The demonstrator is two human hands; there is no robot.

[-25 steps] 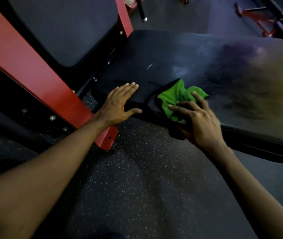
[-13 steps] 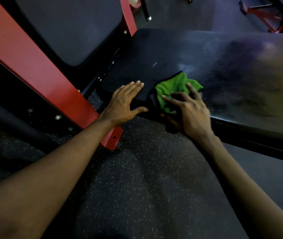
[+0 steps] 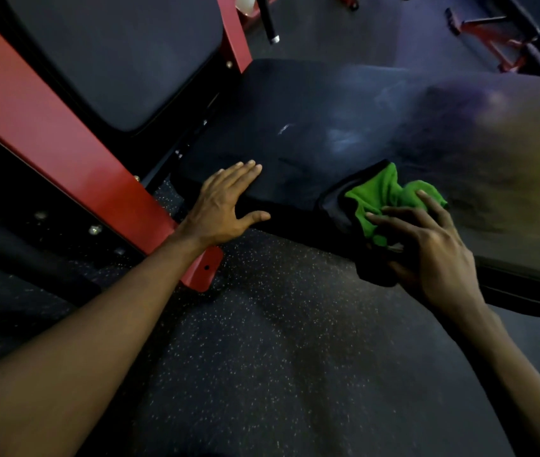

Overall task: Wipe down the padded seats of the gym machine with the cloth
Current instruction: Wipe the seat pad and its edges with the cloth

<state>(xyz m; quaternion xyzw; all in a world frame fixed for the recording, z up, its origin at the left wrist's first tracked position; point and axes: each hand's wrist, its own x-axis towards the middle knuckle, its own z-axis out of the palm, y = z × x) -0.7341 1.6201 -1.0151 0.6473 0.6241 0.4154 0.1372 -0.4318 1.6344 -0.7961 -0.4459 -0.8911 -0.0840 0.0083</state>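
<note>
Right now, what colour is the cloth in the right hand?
The cloth is bright green, with a black portion along its left side; the head view shows it best.

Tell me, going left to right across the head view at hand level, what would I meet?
In order: red beam → left hand, flat on the seat pad → green cloth → right hand, gripping it.

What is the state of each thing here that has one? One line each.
left hand: flat, fingers straight, resting on the near edge of the seat pad.
right hand: gripping the cloth at the same edge.
cloth: bunched, partly draped over the edge.
seat pad: pale smears on top.
</note>
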